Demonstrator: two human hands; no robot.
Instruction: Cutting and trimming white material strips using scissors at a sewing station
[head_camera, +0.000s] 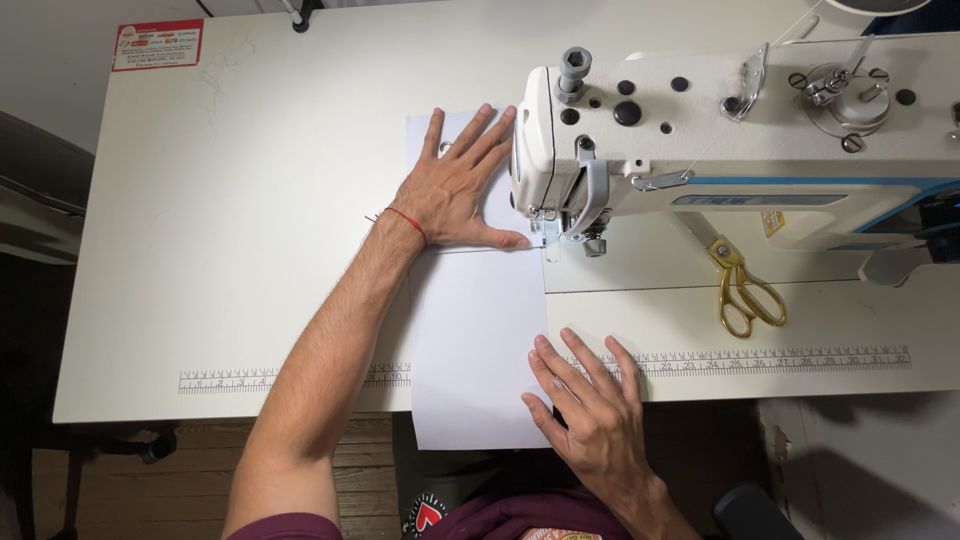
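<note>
A pale sheet (470, 340) lies on the white tabletop (220, 230) at the frame's centre, its right edge run under the sewing machine (740, 130) — probably to feed straight. The left hand (455, 190) lies flat and spread on the sheet's upper part, gripping nothing. The right hand (590, 400) rests open on its lower right corner, likely steadying it. Gold scissors (745, 290) lie at right.
</note>
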